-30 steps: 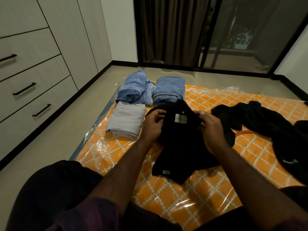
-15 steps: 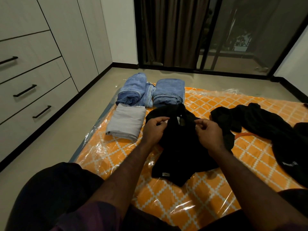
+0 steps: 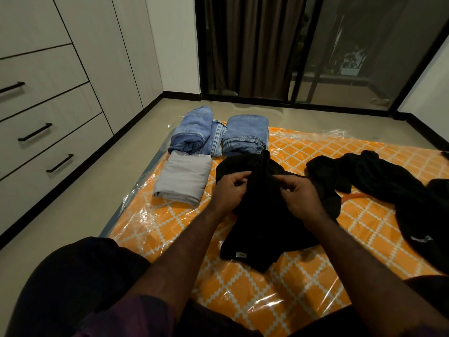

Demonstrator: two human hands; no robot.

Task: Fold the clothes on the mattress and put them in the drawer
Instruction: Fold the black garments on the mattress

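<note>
Plainly, the left hand point(image 3: 228, 190) and right hand point(image 3: 300, 197) each pinch the black garment point(image 3: 262, 215) near the folded grey cloth point(image 3: 182, 180). It looks soft and limp; holding its upper edge should suit it best.

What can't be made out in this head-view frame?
- Black garment: its type is unclear; dark folds merge, and both the left hand and right hand cover its top.
- Small label on its hem: too small to read.
- Black clothes pile: cut off by the right edge.
- Drawers: shut, contents hidden.
</note>
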